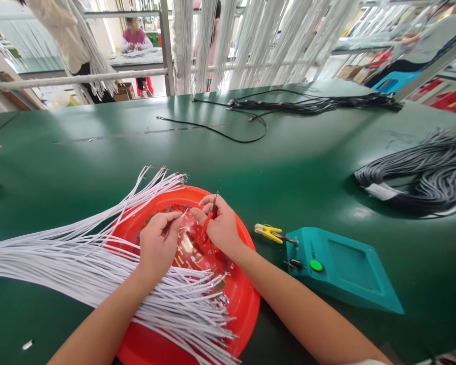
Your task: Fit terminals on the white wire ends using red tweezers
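1. Green table fills most of your view, and long white strands hang in rows behind it.
2. One big bunch of white wires comes in from your left. Most of its ends fan out over a red basin, and a smaller group pokes past the far rim.
3. That basin sits on the table right in front of you, under both hands.
4. Far to your right lies a loop of grey wires. Nearer, beside the basin, sits a teal box with a yellow clip at its front.
5. Your left hand is over the basin, its thumb and finger pinching one thin wire end.
6. Your right hand is close by, fingers curled around red-handled snips. The dark blades point up and away from you, apart from the wire end.
7. You seem to be fixing wire ends one by one, with this one in your fingers now. I cannot tell if it is done.
8. If it needs a trim, the next move calls for a still left pinch and a small turn of the blades toward the tip, clear of your fingers.
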`<action>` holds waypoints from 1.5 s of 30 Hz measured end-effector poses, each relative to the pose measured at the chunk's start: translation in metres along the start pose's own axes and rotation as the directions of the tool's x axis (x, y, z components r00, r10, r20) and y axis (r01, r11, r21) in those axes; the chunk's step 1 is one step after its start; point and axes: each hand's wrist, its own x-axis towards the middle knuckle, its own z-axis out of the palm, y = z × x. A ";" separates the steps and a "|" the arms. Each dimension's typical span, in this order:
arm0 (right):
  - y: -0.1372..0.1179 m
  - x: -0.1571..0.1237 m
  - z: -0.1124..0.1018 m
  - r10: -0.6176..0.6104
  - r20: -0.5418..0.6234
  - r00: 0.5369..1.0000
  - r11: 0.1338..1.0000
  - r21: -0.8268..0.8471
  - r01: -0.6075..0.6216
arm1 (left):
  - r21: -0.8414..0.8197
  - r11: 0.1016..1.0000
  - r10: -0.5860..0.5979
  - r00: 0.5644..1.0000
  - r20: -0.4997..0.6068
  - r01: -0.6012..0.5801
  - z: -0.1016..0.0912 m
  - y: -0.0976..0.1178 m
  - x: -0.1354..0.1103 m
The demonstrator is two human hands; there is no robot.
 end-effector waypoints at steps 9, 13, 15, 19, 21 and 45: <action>-0.007 -0.002 0.002 0.008 0.102 0.995 0.964 0.262 -0.035 | -0.154 0.959 -0.217 0.965 0.146 0.239 0.001 -0.001 0.000; -0.005 -0.004 0.003 -0.018 0.065 0.998 0.984 0.177 0.006 | -0.173 0.944 -0.243 0.948 0.208 0.280 0.001 -0.001 0.001; -0.005 -0.005 0.003 -0.019 0.066 0.998 0.987 0.160 0.008 | -0.195 0.932 -0.258 0.936 0.241 0.307 0.001 0.000 0.001; -0.007 -0.004 0.003 0.025 0.097 0.995 0.985 0.165 -0.041 | -0.240 0.921 -0.233 0.929 0.289 0.306 -0.001 0.001 0.003; -0.007 -0.003 0.003 0.041 0.136 0.990 0.980 0.188 -0.066 | -0.241 0.937 -0.177 0.940 0.290 0.251 -0.001 0.001 0.003; -0.004 -0.006 0.003 -0.065 0.116 0.991 0.990 0.135 0.049 | -0.268 0.929 -0.213 0.961 0.175 0.254 0.002 0.004 0.001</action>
